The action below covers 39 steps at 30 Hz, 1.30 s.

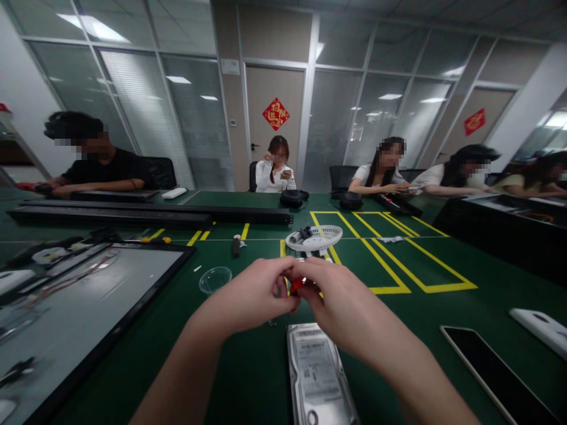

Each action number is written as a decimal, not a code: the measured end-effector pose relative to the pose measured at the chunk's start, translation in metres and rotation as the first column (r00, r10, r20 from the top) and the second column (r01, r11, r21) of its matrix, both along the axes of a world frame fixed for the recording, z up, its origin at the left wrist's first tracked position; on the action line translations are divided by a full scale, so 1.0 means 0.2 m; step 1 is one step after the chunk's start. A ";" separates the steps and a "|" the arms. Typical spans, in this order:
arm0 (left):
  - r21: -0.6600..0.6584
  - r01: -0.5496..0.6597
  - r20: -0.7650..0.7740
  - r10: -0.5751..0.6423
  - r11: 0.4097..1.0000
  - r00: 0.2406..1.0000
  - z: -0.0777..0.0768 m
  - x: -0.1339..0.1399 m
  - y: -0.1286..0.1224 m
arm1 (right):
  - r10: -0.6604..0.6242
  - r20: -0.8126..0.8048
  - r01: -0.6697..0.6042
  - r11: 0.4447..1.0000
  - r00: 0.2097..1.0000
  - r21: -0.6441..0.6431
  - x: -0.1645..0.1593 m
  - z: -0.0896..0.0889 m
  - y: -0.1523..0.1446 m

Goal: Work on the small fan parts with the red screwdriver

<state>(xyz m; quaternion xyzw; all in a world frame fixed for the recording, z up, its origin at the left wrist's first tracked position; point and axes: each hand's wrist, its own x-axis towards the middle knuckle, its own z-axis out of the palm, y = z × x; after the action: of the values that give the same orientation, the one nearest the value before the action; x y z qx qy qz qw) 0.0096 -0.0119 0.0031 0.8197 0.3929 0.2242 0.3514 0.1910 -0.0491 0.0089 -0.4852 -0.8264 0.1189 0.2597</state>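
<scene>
Pinching small red item (296,286), hands (261,288) (339,289) above green table (425,313); yellow lines (390,290), glass partitions (339,118) beyond.

The small held piece (295,287) was red. The hard drive (328,407) was silver, its pale label (315,367) printed dark. The green bench (252,372) bore yellow tape rectangles (390,290); the basket (335,235) was white, the phone (496,366) black with a pale edge.

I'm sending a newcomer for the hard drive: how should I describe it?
On the long green table, find the wearer's left hand and right hand. Nearer the wearer, just below them in view, lies the silver, rectangular hard drive. Unlike the black-faced phone farther right, it has a metallic top with a printed label.
</scene>
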 end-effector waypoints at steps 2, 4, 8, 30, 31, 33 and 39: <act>-0.013 -0.007 0.005 0.007 1.000 1.000 0.00 0.00 0.01 | -0.046 -0.006 0.046 0.999 0.999 0.003 -0.01 0.00 0.00; -0.011 -0.008 0.006 0.008 1.000 1.000 -0.01 0.00 0.01 | -0.078 -0.009 0.078 0.997 0.997 0.006 -0.02 0.00 0.01; 0.057 0.010 -0.022 -0.009 0.998 1.000 -0.01 -0.01 0.01 | -0.004 -0.011 0.004 1.000 1.000 0.001 -0.02 -0.01 0.01; -0.006 0.005 -0.002 -0.005 1.000 1.000 -0.01 -0.01 0.01 | -0.050 -0.020 0.050 0.999 0.999 -0.002 -0.02 -0.01 -0.01; -0.011 0.013 -0.001 -0.013 1.000 1.000 -0.01 -0.01 0.01 | -0.061 -0.014 0.061 0.998 0.998 -0.004 -0.02 -0.01 0.00; 0.000 0.019 -0.007 -0.019 1.000 1.000 -0.01 -0.01 0.01 | -0.047 -0.012 0.047 0.999 0.999 0.003 -0.03 -0.01 0.00; 0.070 0.028 -0.020 -0.027 0.997 0.999 -0.01 -0.01 0.01 | 0.088 -0.084 -0.088 0.996 0.993 -0.001 -0.03 -0.01 0.00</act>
<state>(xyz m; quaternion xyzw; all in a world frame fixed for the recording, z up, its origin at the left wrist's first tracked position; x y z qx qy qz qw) 0.0069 -0.0100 0.0006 0.8390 0.3766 0.2253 0.3218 0.1858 -0.0498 0.0076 -0.4436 -0.8352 0.1524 0.2872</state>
